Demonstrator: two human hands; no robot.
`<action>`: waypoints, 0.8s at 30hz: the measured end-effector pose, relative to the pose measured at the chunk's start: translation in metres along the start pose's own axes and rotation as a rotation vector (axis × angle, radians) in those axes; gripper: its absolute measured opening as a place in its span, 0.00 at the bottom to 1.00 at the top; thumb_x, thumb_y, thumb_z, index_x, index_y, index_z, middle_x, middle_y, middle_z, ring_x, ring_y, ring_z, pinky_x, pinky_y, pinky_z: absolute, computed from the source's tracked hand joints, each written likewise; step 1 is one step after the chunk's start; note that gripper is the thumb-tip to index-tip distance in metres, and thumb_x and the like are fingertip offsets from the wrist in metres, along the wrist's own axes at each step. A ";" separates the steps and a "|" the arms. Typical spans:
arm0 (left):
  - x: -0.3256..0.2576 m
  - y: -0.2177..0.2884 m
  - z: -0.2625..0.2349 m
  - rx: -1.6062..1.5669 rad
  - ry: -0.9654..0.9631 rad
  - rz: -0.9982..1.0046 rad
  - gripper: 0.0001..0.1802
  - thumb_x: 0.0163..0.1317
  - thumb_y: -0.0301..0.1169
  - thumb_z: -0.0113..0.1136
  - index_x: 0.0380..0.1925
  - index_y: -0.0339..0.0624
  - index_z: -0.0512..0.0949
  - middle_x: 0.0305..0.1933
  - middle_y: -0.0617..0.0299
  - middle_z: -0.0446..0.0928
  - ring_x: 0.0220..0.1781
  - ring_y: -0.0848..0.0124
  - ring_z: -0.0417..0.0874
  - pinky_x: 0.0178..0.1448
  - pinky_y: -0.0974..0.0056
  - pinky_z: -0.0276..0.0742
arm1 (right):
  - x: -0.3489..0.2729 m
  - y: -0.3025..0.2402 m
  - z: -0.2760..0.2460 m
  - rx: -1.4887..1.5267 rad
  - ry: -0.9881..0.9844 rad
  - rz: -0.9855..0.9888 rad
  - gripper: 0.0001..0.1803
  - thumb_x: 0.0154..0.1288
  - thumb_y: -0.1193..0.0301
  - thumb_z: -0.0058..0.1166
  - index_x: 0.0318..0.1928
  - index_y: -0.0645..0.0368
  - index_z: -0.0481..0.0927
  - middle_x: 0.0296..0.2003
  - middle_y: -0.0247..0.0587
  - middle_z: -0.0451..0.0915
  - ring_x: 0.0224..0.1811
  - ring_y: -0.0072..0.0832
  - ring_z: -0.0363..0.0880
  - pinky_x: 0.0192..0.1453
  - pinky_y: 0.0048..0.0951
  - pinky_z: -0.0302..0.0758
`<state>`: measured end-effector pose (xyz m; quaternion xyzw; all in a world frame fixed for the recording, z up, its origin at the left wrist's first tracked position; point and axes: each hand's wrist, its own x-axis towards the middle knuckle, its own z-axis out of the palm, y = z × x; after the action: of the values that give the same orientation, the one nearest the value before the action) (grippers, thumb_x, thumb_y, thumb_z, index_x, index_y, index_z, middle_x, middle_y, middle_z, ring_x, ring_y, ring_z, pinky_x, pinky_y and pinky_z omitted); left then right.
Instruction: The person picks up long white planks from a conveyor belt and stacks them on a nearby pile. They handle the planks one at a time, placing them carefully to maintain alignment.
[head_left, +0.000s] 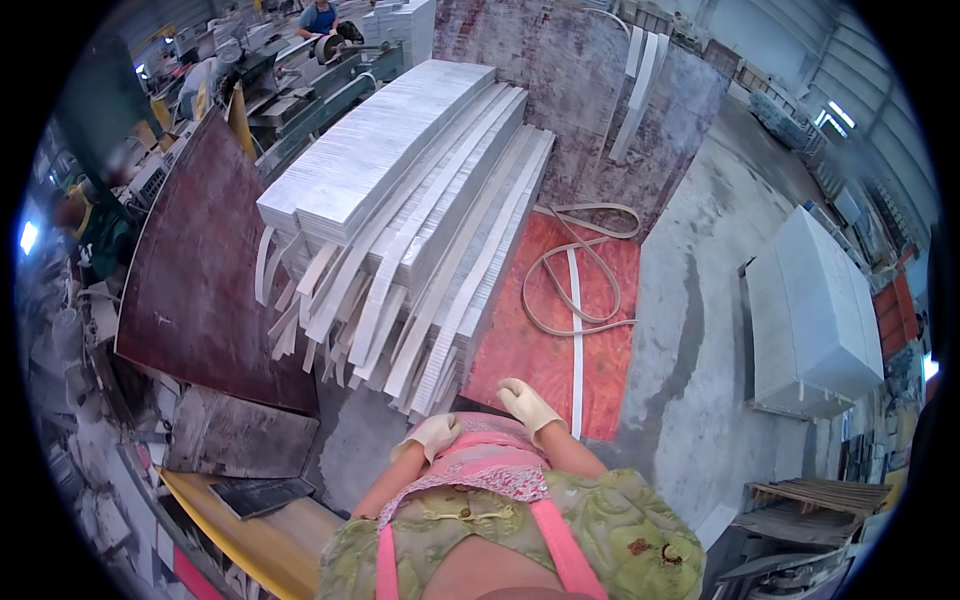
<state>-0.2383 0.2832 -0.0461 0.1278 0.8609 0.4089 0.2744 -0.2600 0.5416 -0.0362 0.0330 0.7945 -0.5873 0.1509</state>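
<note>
My left hand (437,434), in a whitish glove, is drawn in close against the pink apron (495,450) with its fingers curled. My right hand (526,405), gloved alike, is closed beside the near edge of a red board (610,345). Whatever the curled fingers may hold is hidden. Just ahead of the hands rises a stack of long pale strips (415,270), its near ends uneven and some jutting out. A wide white slab pile (380,140) forms its upper left part. On the red board lie a looped flat strap (618,290) and a straight white strip (576,350).
A dark red panel (205,260) leans left of the stack; a tall mottled panel (565,75) stands behind it with strips against it. To the right, across concrete floor (690,290), sits a white block stack (812,310). A person in blue (318,20) is by machinery far left.
</note>
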 end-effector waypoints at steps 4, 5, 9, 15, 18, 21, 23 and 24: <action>-0.026 0.005 0.061 0.076 0.017 0.003 0.22 0.69 0.43 0.51 0.31 0.31 0.79 0.29 0.39 0.80 0.34 0.52 0.84 0.44 0.48 0.76 | -0.033 0.093 -0.053 -0.145 0.077 0.226 0.23 0.68 0.61 0.48 0.53 0.67 0.81 0.48 0.59 0.84 0.54 0.42 0.83 0.59 0.38 0.76; -0.033 0.007 0.074 0.066 0.018 -0.009 0.22 0.70 0.43 0.51 0.31 0.32 0.79 0.28 0.40 0.79 0.34 0.52 0.84 0.43 0.49 0.76 | -0.042 0.125 -0.068 -0.259 0.067 0.375 0.22 0.68 0.62 0.50 0.50 0.68 0.83 0.45 0.55 0.86 0.50 0.37 0.83 0.55 0.36 0.76; -0.071 0.017 0.105 -0.045 0.015 -0.111 0.22 0.70 0.44 0.51 0.32 0.33 0.80 0.31 0.39 0.80 0.37 0.49 0.84 0.44 0.47 0.76 | -0.112 0.250 -0.101 -0.440 0.138 0.388 0.22 0.64 0.57 0.50 0.37 0.65 0.86 0.33 0.60 0.85 0.40 0.45 0.87 0.45 0.46 0.80; -0.092 0.039 0.096 0.019 0.320 -0.139 0.21 0.69 0.44 0.51 0.32 0.34 0.79 0.35 0.39 0.81 0.41 0.40 0.82 0.47 0.44 0.76 | -0.128 0.305 -0.133 -0.635 -0.107 0.311 0.22 0.65 0.55 0.51 0.40 0.63 0.85 0.34 0.56 0.85 0.39 0.44 0.86 0.45 0.44 0.81; -0.103 0.053 0.059 0.097 0.504 -0.086 0.17 0.70 0.40 0.50 0.35 0.36 0.78 0.35 0.40 0.80 0.41 0.39 0.81 0.46 0.43 0.75 | -0.080 0.270 -0.134 -0.624 -0.251 0.222 0.21 0.65 0.58 0.50 0.42 0.64 0.83 0.34 0.54 0.84 0.38 0.42 0.85 0.45 0.43 0.80; -0.140 0.063 0.018 0.093 0.787 -0.030 0.15 0.69 0.39 0.51 0.34 0.38 0.79 0.36 0.40 0.80 0.42 0.37 0.80 0.46 0.42 0.74 | -0.031 0.219 -0.114 -0.598 -0.370 0.134 0.19 0.66 0.61 0.49 0.44 0.65 0.81 0.33 0.52 0.83 0.37 0.40 0.83 0.44 0.41 0.80; -0.183 0.057 0.000 0.106 0.867 -0.133 0.14 0.68 0.39 0.53 0.33 0.40 0.79 0.35 0.41 0.81 0.41 0.38 0.81 0.45 0.42 0.74 | -0.008 0.187 -0.093 -0.566 -0.426 0.081 0.18 0.66 0.63 0.48 0.46 0.66 0.80 0.33 0.51 0.83 0.37 0.38 0.83 0.44 0.40 0.79; -0.207 0.050 -0.010 0.188 0.897 -0.182 0.13 0.67 0.39 0.53 0.32 0.41 0.79 0.35 0.42 0.81 0.41 0.39 0.81 0.43 0.42 0.75 | 0.002 0.172 -0.080 -0.551 -0.456 0.057 0.18 0.67 0.64 0.47 0.46 0.66 0.79 0.33 0.50 0.83 0.36 0.38 0.82 0.44 0.40 0.79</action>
<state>-0.0749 0.2165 0.0734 -0.1135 0.9355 0.3182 -0.1031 -0.2381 0.6702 -0.1746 -0.1186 0.8677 -0.3387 0.3439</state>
